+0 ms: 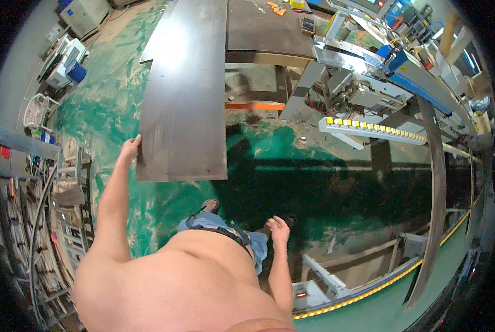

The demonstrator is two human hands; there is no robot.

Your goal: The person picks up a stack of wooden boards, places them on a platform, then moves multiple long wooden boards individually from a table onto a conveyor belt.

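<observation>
A long dark brown board (184,119) with a glossy sheen stretches away in front of me, its near end jutting out over the green floor. At the left edge of that board, close to its near corner, my left hand (131,147) grips it; the fingers under the edge are partly hidden. My right hand (279,228) hangs by my right side, with loosely bent fingers apart and nothing in them. The far part of the board lies by a dark-topped table (269,30).
On the right stands a machine (369,94) with a rail of yellow rollers (377,130). A second yellow-edged conveyor rail (364,288) runs at the lower right. Orange gloves (277,8) lie on the table. Racks of stacked strips (15,238) and a blue bucket (76,72) are leftward.
</observation>
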